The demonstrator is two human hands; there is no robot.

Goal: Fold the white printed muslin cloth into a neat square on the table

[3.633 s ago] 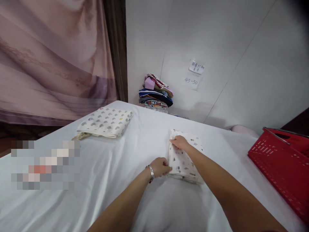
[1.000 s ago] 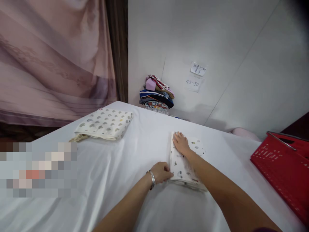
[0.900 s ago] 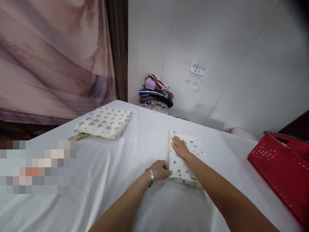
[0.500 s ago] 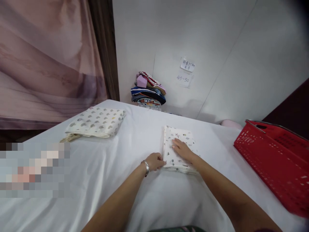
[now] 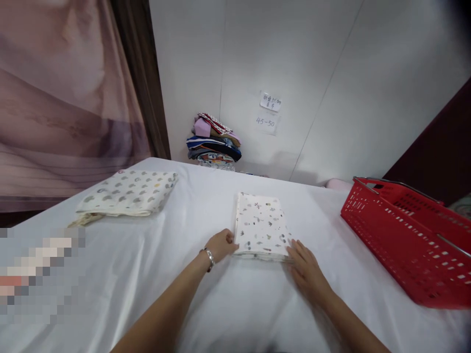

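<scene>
A white folded cloth (image 5: 262,223) with small grey and dark prints lies flat on the white-covered table. At its near left corner is my left hand (image 5: 221,245), wearing a silver bracelet, with its fingers curled and its thumb on the cloth's edge. My right hand (image 5: 306,267) rests at the near right corner, its fingers stretched out and their tips touching the cloth; the thumb is partly hidden. Farther left lies another folded white cloth (image 5: 130,192) with grey mushroom-like prints and a cord at one corner.
A red perforated plastic basket (image 5: 390,245) with metal handles stands on the right. Stacked folded clothes (image 5: 213,142) sit by the back wall, beneath handwritten paper notes (image 5: 268,113). A pink curtain (image 5: 66,98) hangs at the left, above a blurred-out patch.
My right hand has slid from the top of the folded cloth to its near right corner. My left hand stays at the left corner. The whole view has shifted slightly.
</scene>
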